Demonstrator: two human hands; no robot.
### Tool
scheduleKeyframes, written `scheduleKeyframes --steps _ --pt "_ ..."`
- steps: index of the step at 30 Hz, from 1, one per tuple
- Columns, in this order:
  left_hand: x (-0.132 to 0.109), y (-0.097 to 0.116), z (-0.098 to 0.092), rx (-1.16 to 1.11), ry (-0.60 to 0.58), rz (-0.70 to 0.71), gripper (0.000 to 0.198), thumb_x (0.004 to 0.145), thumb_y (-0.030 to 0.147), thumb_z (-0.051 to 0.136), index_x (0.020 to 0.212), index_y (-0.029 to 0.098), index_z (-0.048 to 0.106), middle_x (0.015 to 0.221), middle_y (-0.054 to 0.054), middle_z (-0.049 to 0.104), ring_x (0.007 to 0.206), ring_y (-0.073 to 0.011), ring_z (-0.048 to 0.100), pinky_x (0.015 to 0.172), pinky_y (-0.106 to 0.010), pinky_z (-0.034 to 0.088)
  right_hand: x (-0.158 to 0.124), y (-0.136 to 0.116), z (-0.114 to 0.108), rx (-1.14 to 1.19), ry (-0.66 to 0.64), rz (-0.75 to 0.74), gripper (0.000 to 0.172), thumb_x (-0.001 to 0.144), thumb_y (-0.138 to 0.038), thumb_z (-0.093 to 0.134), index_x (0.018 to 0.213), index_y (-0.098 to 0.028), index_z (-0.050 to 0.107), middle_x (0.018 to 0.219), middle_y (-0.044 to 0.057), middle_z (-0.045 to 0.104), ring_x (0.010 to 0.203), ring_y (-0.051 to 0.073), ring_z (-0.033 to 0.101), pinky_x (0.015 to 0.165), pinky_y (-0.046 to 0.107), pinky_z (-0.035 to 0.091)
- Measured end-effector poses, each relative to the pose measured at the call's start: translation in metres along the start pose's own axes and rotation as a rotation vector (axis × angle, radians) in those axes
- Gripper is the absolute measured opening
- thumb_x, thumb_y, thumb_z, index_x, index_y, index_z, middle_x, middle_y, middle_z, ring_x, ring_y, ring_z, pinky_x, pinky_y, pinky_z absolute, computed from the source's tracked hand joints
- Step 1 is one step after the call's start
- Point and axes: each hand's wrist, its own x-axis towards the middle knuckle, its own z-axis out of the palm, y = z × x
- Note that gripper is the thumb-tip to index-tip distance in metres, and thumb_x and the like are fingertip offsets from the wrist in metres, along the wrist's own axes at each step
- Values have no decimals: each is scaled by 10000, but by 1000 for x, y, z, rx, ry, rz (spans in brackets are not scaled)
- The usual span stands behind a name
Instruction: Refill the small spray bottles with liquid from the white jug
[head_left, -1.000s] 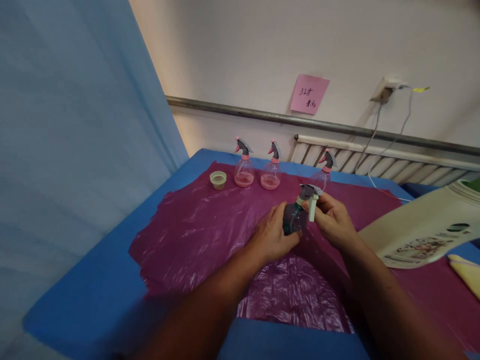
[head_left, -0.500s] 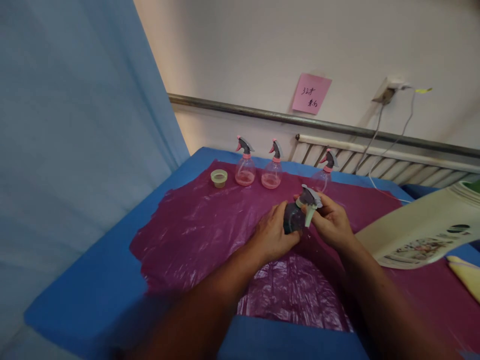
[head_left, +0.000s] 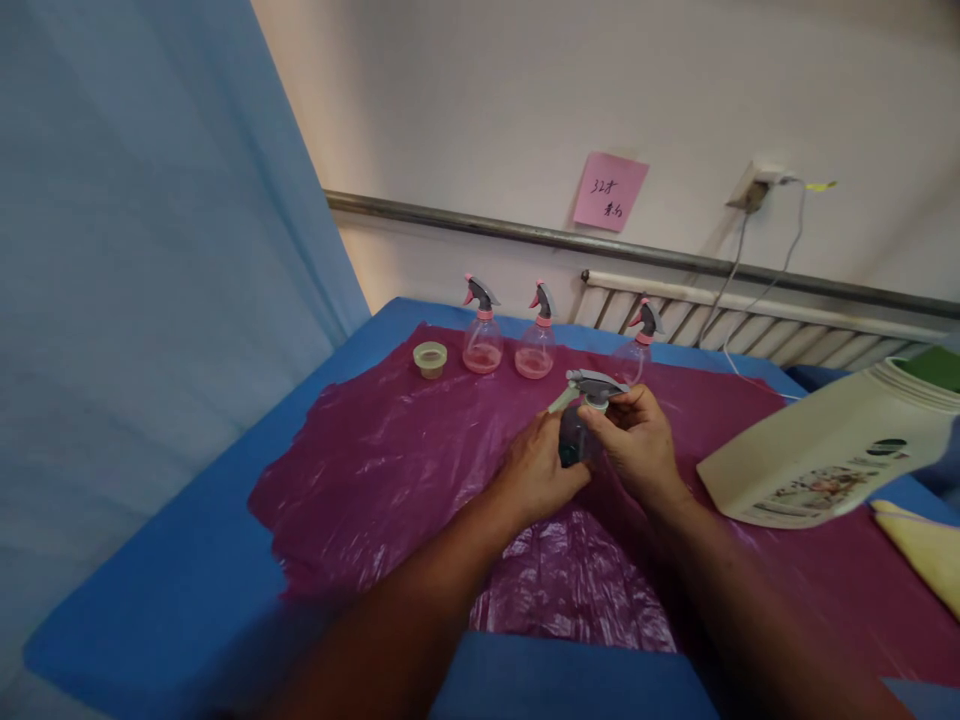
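Note:
In the middle of the head view is a small clear spray bottle (head_left: pixel 571 436) with dark green liquid low inside and a grey trigger head with a pale green lever. My left hand (head_left: pixel 536 465) is wrapped round its body. My right hand (head_left: pixel 637 440) pinches the collar just under the trigger head, its thumb in front. Behind them stand three spray bottles with pink collars: one on the left (head_left: pixel 482 345), one in the middle (head_left: pixel 535 350) and one on the right (head_left: pixel 636 355), partly hidden by my right hand. The left and middle ones hold pink liquid.
A small pale green cup (head_left: pixel 430 358) stands left of the bottles. To the right is a large cream jug (head_left: pixel 817 450), tilted in view, near a yellow cloth (head_left: pixel 919 545). Purple plastic sheeting (head_left: pixel 360 470) covers the blue table (head_left: pixel 150 590). A radiator (head_left: pixel 690 310) runs along the wall.
The trigger head has turned, so its lever now points left instead of toward me. My right hand has shifted round the collar. The view has moved slightly.

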Motion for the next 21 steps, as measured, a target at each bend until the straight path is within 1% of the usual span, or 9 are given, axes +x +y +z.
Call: scheduleKeyframes --steps 1,3,5,6,10,14,16,19,21 --pt "0 -1 0 -2 1 -1 586 878 295 824 1438 277 654 1417 -100 755 1297 -360 727 1132 -503 586 0 0 2 5 -3 8 574 685 -522 1025 959 -273 587 898 11 768 802 195 720 744 336 587" --pt "-1 -5 2 -3 0 9 710 889 306 829 1552 280 576 1511 -120 714 1377 -372 695 1188 -532 560 0 -2 5 13 -11 19 558 699 -513 1008 1015 -273 615 959 28 789 860 209 737 800 360 604" --pt "-1 -9 3 -10 6 18 833 884 291 838 1640 291 489 1574 -126 678 1443 -368 661 1244 -547 526 0 -3 6 11 -24 30 545 715 -501 991 1087 -270 665 1017 47 811 905 223 751 841 382 618" --pt "-1 -11 4 -14 6 21 859 884 286 839 1658 293 466 1592 -129 667 1463 -366 650 1263 -554 514 -1 -4 7 5 -35 40 534 725 -498 982 1107 -267 691 1034 54 819 916 229 756 852 392 624" --pt "-2 -13 6 -8 1 1 833 905 313 834 1651 270 465 1638 -154 631 1511 -378 618 1292 -584 488 -2 -5 7 -21 -65 64 427 761 -509 950 1044 -252 761 1004 57 832 902 240 760 862 417 629" --pt "-2 -12 6 25 -10 -43 853 915 371 832 1665 235 447 1665 -190 598 1538 -409 595 1304 -613 472 -6 -5 4 -59 -64 -1 359 821 -502 916 1044 -254 784 1001 47 835 903 234 759 866 404 623" --pt "-1 -12 5 39 -11 -50 858 916 389 829 1668 226 448 1664 -196 594 1535 -419 594 1309 -617 466 -7 -5 -1 -117 -76 -50 329 885 -513 869 1080 -257 802 1022 50 839 921 239 759 868 397 618" --pt "-1 -11 4 44 -21 -54 828 908 388 832 1640 241 475 1615 -174 630 1502 -410 613 1294 -604 479 -7 -6 -12 -234 -105 -109 314 1004 -530 750 1131 -255 833 1050 57 845 947 248 752 870 389 606" --pt "-1 -10 4 23 -19 -61 787 900 374 831 1604 248 503 1571 -162 656 1478 -407 623 1282 -607 484 -6 -7 -16 -257 -117 -113 326 1028 -539 721 1129 -252 839 1039 55 845 932 247 742 851 385 603"
